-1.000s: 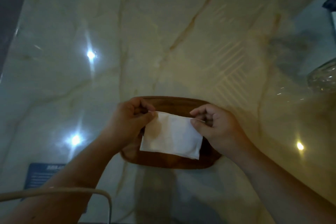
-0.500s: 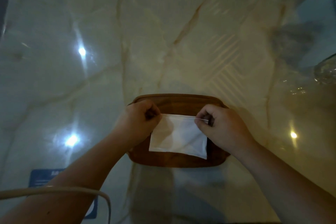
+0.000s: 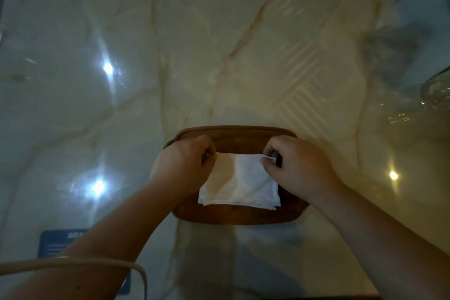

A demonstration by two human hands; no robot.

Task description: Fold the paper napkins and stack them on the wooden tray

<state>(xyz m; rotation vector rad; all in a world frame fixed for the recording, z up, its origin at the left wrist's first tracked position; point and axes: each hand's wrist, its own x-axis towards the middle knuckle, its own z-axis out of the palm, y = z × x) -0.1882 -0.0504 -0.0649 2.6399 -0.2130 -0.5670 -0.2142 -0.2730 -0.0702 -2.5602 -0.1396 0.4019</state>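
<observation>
A white folded paper napkin [image 3: 239, 180] lies over a brown wooden tray [image 3: 233, 217] on the marble table. Layered white edges show at its near side, so it seems to rest on other folded napkins. My left hand [image 3: 185, 165] pinches the napkin's far left corner. My right hand [image 3: 297, 165] pinches its far right corner between thumb and fingers. The far edge is slightly lifted off the tray; the near edge rests down.
The glossy marble table [image 3: 219, 56] reflects several ceiling lights. A clear glass vessel [image 3: 435, 87] stands at the right edge. A blue card [image 3: 60, 241] lies near left, partly under my forearm. A beige curved cord [image 3: 97, 263] crosses the bottom left.
Both hands have lowered the napkin from a tilted hold down onto the tray, squaring it with the tray. The camera view has shifted slightly.
</observation>
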